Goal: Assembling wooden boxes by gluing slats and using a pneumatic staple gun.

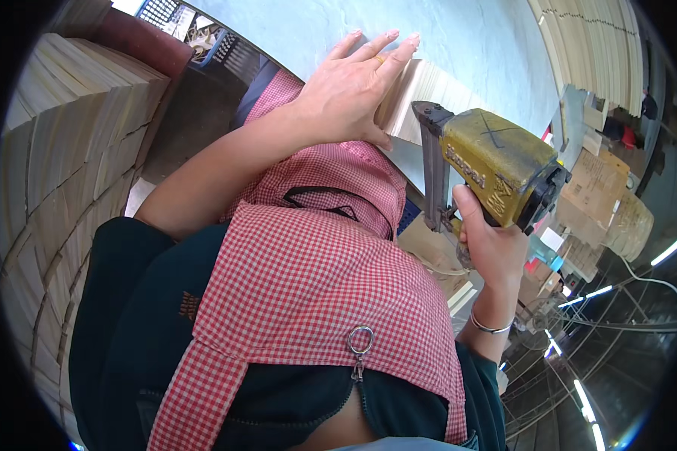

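The left hand [350, 86] lies flat and open, fingers together and stretched out, pressing down on a pale wooden piece [421, 94]; its bare forearm runs back from there across the red-and-white checked apron [316, 286]. The right hand [489, 244] is clenched around the grip of a yellow nail gun [496, 165], the forefinger raised along the handle near the trigger, a thin metal bangle [489, 327] on the wrist. The nail gun is worn, its yellow body scuffed and marked with a dark cross, and its dark metal nose [432, 161] stands just beside the near edge of the wooden piece; whether it touches the wood cannot be told. The wooden piece is light, ribbed like thin strips set side by side, and rests on a pale blue-grey table [466, 37]. To the left of the apron rise stacks of similar pale wooden boards [75, 135].
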